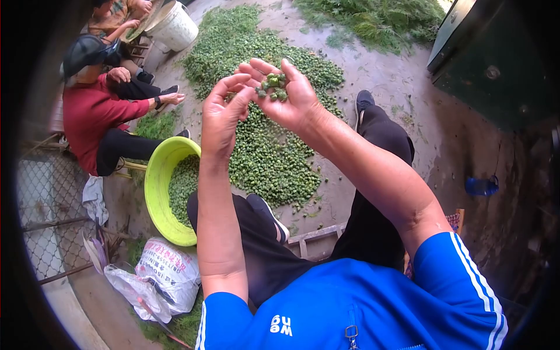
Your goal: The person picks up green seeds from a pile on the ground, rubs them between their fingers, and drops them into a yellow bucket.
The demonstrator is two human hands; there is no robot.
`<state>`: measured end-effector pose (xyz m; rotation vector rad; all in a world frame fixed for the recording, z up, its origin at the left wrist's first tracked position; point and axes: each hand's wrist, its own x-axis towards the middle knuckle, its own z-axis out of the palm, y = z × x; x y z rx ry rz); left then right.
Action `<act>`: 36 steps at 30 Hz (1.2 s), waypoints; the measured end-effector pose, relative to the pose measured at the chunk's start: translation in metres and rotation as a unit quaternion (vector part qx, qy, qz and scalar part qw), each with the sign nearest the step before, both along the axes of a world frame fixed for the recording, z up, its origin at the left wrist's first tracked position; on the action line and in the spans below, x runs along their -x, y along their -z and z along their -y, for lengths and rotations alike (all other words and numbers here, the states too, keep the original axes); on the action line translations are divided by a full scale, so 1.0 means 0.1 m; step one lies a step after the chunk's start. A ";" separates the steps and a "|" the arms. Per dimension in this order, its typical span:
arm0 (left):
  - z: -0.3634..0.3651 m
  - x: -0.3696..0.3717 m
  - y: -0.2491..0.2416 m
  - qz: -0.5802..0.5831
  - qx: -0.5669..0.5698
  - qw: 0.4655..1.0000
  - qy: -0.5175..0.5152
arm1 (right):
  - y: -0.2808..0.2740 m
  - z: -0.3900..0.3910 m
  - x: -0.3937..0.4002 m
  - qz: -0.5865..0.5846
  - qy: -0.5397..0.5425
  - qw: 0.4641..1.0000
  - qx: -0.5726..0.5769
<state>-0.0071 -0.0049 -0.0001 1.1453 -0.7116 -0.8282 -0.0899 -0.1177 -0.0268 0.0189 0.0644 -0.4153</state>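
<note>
Several small round green cones (274,86) lie in the upturned, cupped palm of my right hand (291,99). Beside it, my left hand (224,111) is closed, thumb and fingers pinched together at the edge of the right palm. Whatever may be between those fingertips is too small to make out. Below both hands, a large heap of the same green cones (268,160) spreads over the floor between my feet and away from me.
A yellow-green basin (156,192) partly filled with cones tilts by my left leg. White sacks (169,274) lie behind it. On the left sit a person in a red top (96,125) and another person; a white bucket (174,28) stands beyond. Feathery green branches (379,20) lie at the back.
</note>
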 end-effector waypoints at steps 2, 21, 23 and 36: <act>0.05 0.03 0.08 0.244 -0.017 0.969 -0.048 | 0.03 -0.01 -0.01 0.006 0.003 1.000 0.012; 0.09 0.17 0.14 0.352 -0.077 0.926 -0.110 | 0.06 -0.02 -0.02 -0.011 0.004 0.998 0.065; 0.11 0.20 0.15 0.286 -0.059 0.950 -0.107 | 0.06 -0.02 -0.01 -0.003 -0.007 0.998 0.063; 0.13 0.19 0.11 0.455 -0.149 0.859 -0.183 | 0.08 -0.07 -0.05 -0.024 -0.010 0.999 0.037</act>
